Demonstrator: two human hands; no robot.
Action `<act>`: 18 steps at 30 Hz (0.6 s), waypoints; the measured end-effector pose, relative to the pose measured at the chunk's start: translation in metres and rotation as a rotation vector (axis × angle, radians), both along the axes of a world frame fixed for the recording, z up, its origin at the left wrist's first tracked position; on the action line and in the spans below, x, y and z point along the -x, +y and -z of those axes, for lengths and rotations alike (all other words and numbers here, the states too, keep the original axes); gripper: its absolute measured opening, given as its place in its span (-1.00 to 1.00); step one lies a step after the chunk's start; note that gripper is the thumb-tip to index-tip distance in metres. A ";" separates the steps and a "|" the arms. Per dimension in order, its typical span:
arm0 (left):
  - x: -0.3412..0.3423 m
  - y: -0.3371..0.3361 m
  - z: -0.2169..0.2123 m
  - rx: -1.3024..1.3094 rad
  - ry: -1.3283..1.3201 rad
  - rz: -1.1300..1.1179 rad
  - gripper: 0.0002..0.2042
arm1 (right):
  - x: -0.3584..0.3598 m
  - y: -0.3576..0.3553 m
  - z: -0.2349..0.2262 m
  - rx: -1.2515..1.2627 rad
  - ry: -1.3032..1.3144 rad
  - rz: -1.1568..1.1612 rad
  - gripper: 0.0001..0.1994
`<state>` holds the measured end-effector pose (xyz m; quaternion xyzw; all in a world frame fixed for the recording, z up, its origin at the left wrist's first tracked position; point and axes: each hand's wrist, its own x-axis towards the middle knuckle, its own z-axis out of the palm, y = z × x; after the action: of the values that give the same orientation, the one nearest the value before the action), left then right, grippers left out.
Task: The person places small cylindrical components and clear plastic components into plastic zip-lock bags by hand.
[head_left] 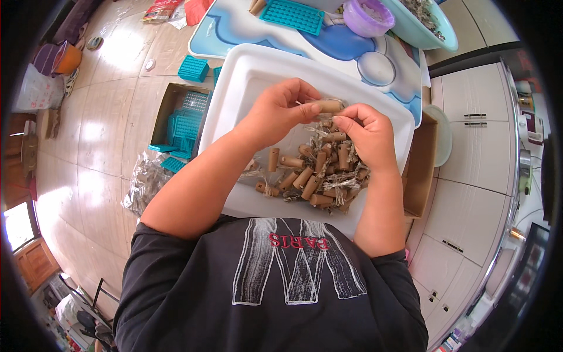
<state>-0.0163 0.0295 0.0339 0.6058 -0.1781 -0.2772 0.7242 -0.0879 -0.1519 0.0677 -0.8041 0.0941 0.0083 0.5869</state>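
Observation:
A small brown cylinder (329,106), like a short cardboard tube, lies across the fingertips of my left hand (286,110), which pinches it by its left end. My right hand (372,134) is closed at the cylinder's right end, thumb against index finger, on thin pale string; the exact grip is too small to see. Beneath both hands, a pile of similar brown cylinders (303,178) tangled with pale string and greyish strands sits in a large white tub (234,66). One cylinder (274,159) stands upright at the pile's left side.
A cardboard box (204,123) left of the tub holds teal perforated trays (186,124); a clear plastic bag (146,183) lies below it. Behind is a blue-patterned table (234,28) with a teal tray (292,16), purple container (368,19) and light-green basin (448,38). Another box (420,170) stands right.

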 end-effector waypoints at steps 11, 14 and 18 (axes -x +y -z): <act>0.004 0.000 -0.010 0.044 0.155 0.058 -0.77 | -0.004 0.016 0.006 -0.269 -0.111 -0.014 -0.76; -0.010 0.006 -0.010 -0.137 -0.050 -0.168 -0.76 | -0.005 0.012 0.005 -0.310 -0.132 0.022 -0.78; -0.020 0.025 0.001 -1.062 -0.908 -0.255 -0.77 | -0.006 0.003 -0.001 -0.404 -0.115 0.135 -0.77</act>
<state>0.0036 0.0547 0.0329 0.9487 -0.2310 0.0403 0.2119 -0.0819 -0.1485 0.0685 -0.6613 0.1106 -0.0580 0.7397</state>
